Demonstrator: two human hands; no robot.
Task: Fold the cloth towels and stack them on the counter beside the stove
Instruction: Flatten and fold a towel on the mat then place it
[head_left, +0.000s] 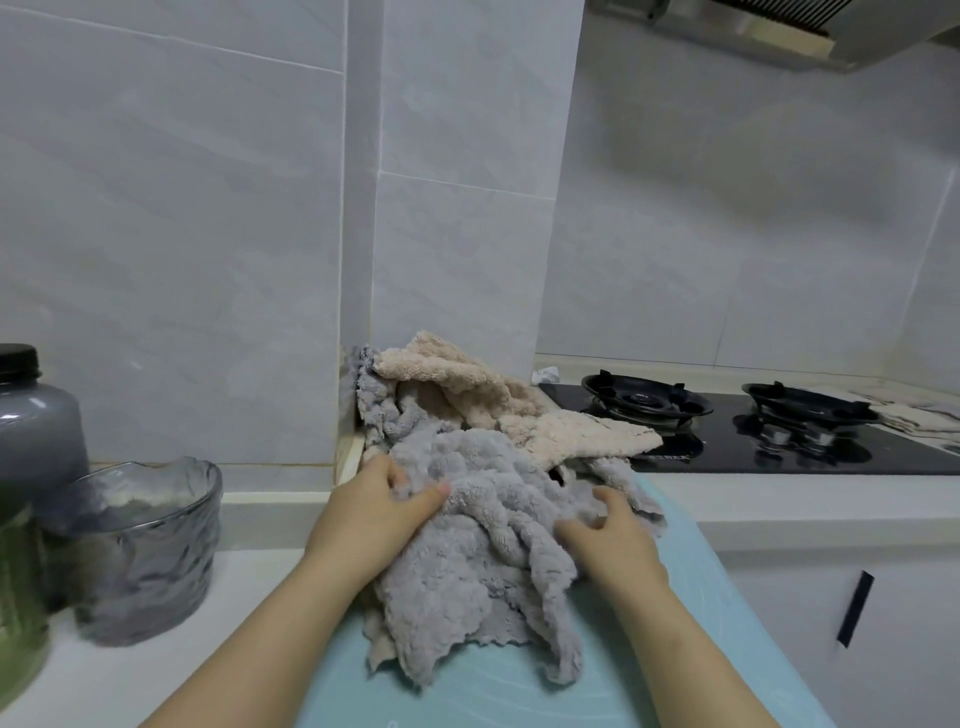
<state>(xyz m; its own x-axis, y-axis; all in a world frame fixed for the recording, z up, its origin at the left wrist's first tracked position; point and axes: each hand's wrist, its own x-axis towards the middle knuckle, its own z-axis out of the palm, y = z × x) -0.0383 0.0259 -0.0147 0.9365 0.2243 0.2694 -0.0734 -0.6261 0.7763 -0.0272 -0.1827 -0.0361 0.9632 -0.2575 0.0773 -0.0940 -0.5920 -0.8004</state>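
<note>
A crumpled grey towel (467, 582) lies on a light blue mat (498, 691) on the counter. Behind it, a beige towel (467, 384) is heaped against the tiled wall corner and reaches toward the stove. My left hand (379, 514) grips a bunch of the grey towel at its left side, thumb pressed into the fabric. My right hand (608, 540) holds the grey towel's right part, fingers curled into its folds.
A black two-burner gas stove (753, 426) sits to the right, with more cloth (914, 410) beyond it. A ribbed glass bowl (140, 551) and dark-lidded jars (31, 426) stand on the left counter. A range hood (779, 31) hangs above. A cabinet door (883, 623) is below right.
</note>
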